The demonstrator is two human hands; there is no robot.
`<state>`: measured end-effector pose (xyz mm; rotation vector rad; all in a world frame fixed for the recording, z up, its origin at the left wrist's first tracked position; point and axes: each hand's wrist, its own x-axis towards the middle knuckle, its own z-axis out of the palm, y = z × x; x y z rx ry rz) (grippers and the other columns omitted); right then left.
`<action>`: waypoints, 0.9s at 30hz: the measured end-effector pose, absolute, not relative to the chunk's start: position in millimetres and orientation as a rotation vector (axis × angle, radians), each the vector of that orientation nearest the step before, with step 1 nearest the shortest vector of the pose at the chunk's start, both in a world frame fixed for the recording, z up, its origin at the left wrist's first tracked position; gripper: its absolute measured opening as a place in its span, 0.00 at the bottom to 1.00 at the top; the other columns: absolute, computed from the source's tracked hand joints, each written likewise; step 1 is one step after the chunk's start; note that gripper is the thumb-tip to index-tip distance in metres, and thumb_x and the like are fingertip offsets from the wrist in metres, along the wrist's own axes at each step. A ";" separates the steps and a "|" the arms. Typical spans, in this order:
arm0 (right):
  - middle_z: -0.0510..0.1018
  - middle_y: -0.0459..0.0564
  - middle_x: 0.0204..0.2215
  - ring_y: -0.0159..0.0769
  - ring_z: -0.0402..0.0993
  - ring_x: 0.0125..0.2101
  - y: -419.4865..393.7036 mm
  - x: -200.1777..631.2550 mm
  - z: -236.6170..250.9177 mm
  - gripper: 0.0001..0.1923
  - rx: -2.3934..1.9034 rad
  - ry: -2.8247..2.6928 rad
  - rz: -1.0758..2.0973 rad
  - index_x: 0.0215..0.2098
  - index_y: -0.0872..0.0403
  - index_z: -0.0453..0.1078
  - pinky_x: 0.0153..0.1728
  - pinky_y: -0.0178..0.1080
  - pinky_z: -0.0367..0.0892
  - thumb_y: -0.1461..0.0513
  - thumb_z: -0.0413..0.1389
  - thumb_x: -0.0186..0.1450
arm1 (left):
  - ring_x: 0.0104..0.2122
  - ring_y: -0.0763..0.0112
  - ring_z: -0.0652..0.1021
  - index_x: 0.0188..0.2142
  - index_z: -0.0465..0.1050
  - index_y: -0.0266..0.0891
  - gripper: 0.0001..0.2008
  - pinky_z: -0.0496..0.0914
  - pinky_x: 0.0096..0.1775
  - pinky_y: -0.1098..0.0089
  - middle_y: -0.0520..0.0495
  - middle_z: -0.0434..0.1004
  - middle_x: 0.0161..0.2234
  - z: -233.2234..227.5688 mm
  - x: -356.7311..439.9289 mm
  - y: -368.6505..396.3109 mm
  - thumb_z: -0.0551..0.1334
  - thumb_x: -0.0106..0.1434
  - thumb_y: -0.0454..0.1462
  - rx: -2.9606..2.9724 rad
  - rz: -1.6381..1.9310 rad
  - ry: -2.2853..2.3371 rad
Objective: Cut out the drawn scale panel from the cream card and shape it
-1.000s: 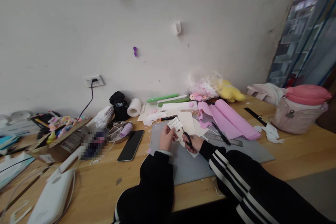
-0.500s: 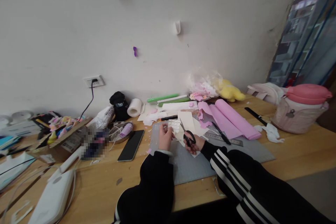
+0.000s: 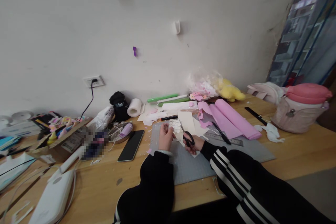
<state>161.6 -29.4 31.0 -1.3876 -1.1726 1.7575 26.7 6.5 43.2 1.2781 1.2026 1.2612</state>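
Gripping the black-handled scissors point(image 3: 192, 139), the right hand point(image 3: 195, 144) points their blades toward the far edge of the desk point(image 3: 139, 185); the white gridded piece point(image 3: 175, 125) is just left of them — pinched by the left hand point(image 3: 166, 138), its long axis unclear. Below spreads the grey cutting mat point(image 3: 195, 169), by the desk's front edge — beyond, a pale wall point(image 3: 105, 24).
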 end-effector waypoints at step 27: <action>0.66 0.40 0.19 0.20 0.58 0.13 -36.0 158.8 39.5 0.16 -1.445 -1.181 1.666 0.33 0.59 0.65 0.13 0.26 0.57 0.54 0.46 0.65 | 0.26 0.75 0.73 0.42 0.66 0.34 0.10 0.70 0.26 0.71 0.49 0.71 0.34 42.1 23.9 7.4 0.55 0.62 0.37 1.284 1.269 1.206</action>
